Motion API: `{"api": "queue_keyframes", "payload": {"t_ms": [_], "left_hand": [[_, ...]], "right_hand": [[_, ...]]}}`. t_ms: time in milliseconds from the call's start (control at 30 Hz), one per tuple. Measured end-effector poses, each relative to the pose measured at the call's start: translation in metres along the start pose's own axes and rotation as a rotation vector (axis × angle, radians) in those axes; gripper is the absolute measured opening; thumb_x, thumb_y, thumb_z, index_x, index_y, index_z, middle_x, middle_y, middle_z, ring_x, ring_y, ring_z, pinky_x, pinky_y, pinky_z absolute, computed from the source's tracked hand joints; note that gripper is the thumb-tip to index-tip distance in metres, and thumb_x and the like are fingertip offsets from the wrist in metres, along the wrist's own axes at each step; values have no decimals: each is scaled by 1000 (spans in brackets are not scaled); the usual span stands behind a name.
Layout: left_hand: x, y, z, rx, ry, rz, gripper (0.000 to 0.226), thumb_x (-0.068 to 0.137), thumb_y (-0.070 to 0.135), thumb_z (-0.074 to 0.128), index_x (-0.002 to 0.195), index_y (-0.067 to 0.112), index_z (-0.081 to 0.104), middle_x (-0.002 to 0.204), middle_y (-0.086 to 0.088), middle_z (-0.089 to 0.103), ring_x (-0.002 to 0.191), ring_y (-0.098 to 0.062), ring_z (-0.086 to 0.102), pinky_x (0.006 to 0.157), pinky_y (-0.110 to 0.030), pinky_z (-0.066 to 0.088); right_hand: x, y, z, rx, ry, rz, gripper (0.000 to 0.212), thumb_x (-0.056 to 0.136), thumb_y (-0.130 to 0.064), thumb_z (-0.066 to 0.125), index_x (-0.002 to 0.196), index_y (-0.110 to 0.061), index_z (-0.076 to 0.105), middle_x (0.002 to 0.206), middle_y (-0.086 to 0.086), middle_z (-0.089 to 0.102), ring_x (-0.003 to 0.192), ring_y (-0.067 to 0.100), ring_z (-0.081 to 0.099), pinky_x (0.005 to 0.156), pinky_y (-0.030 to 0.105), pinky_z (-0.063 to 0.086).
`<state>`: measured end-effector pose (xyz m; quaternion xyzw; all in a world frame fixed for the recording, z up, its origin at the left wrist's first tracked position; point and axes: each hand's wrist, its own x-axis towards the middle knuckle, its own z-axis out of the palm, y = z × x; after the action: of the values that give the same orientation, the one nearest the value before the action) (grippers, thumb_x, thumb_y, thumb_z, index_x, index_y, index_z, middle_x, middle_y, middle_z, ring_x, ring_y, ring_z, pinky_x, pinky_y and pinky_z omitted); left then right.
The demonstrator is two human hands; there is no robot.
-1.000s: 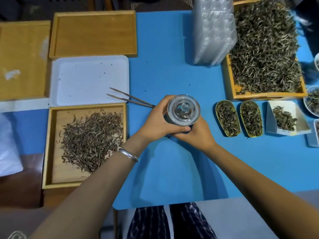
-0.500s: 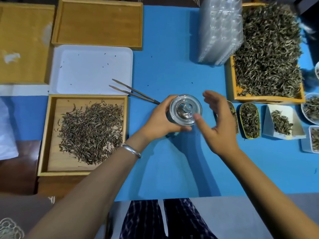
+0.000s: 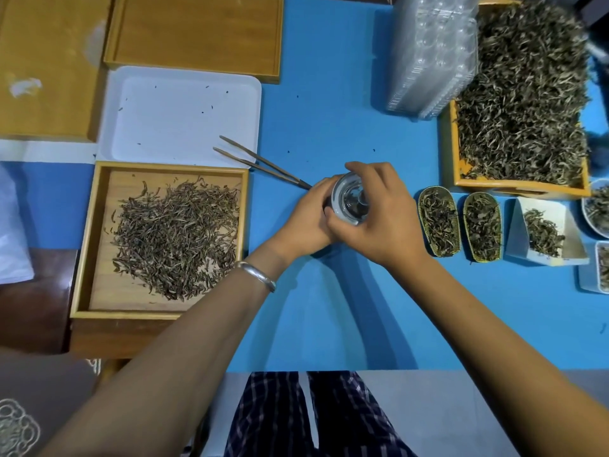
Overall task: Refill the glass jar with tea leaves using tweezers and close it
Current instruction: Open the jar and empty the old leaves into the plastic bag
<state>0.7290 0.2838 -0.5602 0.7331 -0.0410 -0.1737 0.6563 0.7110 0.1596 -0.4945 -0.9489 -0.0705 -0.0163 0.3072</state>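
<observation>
Half a second earlier the right hand (image 3: pixel 379 216) had hovered open beside the glass jar (image 3: pixel 349 206); it had since come down over the jar's top, fingers and thumb curled around the lid (image 3: pixel 347 201). The left hand (image 3: pixel 306 222) gripped the jar's side from the left, as it had before. The jar stood on the blue table (image 3: pixel 329 110) at the centre of the frame, and how firmly the lid sat could not be made out beneath the fingers. The tweezers (image 3: pixel 260 164) lay just left of the jar, their joined end hidden behind the left hand and their tips over the edge of the white tray (image 3: pixel 181 117). At centre left a wooden tray (image 3: pixel 85 239) held a loose scatter of tea leaves (image 3: pixel 174 239). In the upper right of the frame a larger wooden box (image 3: pixel 517 188) was heaped with more leaves, and two small oval scoops (image 3: pixel 438 225) of leaves lay right of the hands.
</observation>
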Motion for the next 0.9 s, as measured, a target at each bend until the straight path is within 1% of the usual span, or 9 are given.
{"api": "queue_keyframes", "payload": {"t_ms": [100,167,300,500,567,633,733,833,900], "left_hand": [[0,0,0,57,19,12,44,70,26,72,99,56,58,109,8,65,102,-12,64,93,-39,54],[2,-2,-1,69,25,17,45,70,25,72,98,57,58,105,11,65,99,-11,64,90,-38,55],[2,-2,-2,99,22,31,47,70,25,72,97,59,56,102,14,66,95,-1,63,85,-26,54],[4,0,-2,73,9,4,36,69,30,69,101,45,61,106,2,67,102,-23,65,91,-50,53],[4,0,-3,102,-2,3,38,69,29,70,105,37,62,106,4,67,102,-18,64,91,-47,53],[4,2,-3,154,-8,12,39,65,35,71,102,40,60,102,12,65,97,-7,63,88,-36,54],[5,6,-4,202,-21,17,51,51,44,76,98,43,58,99,16,64,94,0,62,81,-22,51],[3,4,-5,157,-12,29,67,49,33,92,107,39,59,105,18,62,100,2,59,85,-16,46],[0,3,-5,128,-12,48,74,51,25,96,114,35,59,112,15,63,108,-3,59,94,-23,49]], "right_hand": [[2,1,-1,-41,15,-32,63,68,-35,76,122,-8,59,111,11,59,97,29,61,78,39,51],[3,1,-2,-49,42,-46,60,67,-34,75,119,-7,61,109,11,61,94,29,62,74,38,51],[3,-1,-2,-37,79,-61,57,66,-33,75,115,-6,63,106,10,63,90,28,64,72,37,52],[1,-3,3,32,160,-24,54,63,-33,74,109,-7,64,102,6,64,89,22,63,71,35,52],[-1,-4,6,55,174,-12,53,64,-31,74,109,-6,63,104,6,63,92,21,62,73,32,52],[-1,-4,5,88,195,1,50,67,-32,70,108,-6,63,103,6,62,93,16,60,76,24,48],[1,-5,2,262,302,86,45,70,-31,63,107,-5,60,101,4,62,91,5,55,80,13,43],[2,-7,-1,536,346,287,36,74,-25,64,105,-6,63,99,0,65,90,5,61,80,16,46],[1,-4,-4,744,335,359,35,76,-24,63,104,-3,63,100,4,68,95,13,65,84,25,50]]}}
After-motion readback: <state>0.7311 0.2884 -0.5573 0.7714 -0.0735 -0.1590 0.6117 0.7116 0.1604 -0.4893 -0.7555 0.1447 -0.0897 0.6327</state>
